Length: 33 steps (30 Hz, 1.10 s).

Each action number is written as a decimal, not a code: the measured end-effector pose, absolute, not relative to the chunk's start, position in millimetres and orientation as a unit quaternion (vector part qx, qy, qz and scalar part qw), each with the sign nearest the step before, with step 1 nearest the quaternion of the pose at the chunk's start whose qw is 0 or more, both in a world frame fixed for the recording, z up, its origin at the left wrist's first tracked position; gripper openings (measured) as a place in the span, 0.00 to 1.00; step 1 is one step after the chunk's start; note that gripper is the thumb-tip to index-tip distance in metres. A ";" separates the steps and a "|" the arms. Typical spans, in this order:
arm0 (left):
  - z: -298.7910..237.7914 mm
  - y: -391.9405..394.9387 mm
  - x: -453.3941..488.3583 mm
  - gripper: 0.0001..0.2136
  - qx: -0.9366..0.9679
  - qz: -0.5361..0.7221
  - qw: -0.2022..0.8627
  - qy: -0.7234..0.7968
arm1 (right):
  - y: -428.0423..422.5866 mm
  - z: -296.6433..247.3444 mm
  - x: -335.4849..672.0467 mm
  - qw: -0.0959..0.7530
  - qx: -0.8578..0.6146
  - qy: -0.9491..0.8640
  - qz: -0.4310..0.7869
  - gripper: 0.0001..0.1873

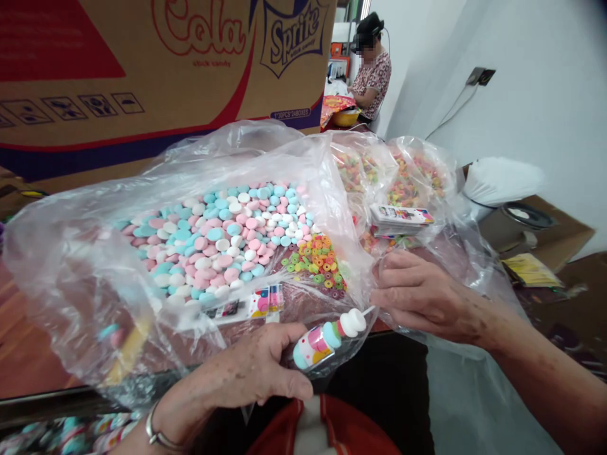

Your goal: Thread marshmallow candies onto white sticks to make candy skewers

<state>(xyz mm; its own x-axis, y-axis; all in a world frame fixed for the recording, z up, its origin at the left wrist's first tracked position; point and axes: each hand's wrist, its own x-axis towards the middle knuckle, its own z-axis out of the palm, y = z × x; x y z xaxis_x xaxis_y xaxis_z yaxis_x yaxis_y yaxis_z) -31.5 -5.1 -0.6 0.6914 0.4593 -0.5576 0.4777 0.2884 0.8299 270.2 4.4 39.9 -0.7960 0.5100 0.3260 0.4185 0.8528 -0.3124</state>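
Beyond my hands, loose candies (pixel 222 240), ring candies (pixel 320 259) and stacked cards (pixel 401 218) crowd the surface (pixel 28 344). At its near edge, my left hand (pixel 258 366) grips the candy stick (pixel 313 349); my right hand's (pixel 420 294) fingers curl by its tip, grip unclear.

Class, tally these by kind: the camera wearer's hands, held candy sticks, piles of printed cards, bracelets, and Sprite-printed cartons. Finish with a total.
Left hand and right hand: 2
Held candy stick: 1
Near card pile and far card pile: 2
Bracelet: 1
Sprite-printed carton: 1
Total: 7
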 end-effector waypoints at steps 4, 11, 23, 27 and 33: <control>-2.1 -3.3 -27.4 0.19 0.609 0.028 0.701 0.370 | 1.8 39.6 259.1 0.203 -0.231 -0.943 0.125 0.12; -9.5 -7.7 -8.0 0.19 0.602 0.020 0.705 0.375 | -1.3 23.7 240.5 0.172 -0.252 -0.943 0.137 0.12; -7.0 -1.7 -16.0 0.21 0.578 -0.044 0.734 0.353 | 2.9 27.0 247.4 0.146 -0.262 -0.944 0.135 0.11; -11.7 -3.2 -13.6 0.23 0.559 -0.022 0.738 0.377 | -0.6 16.9 241.4 0.164 -0.253 -0.944 0.137 0.11; -8.6 -2.8 -13.2 0.21 0.647 -0.008 0.681 0.342 | -0.6 20.3 244.8 0.165 -0.289 -0.926 0.177 0.14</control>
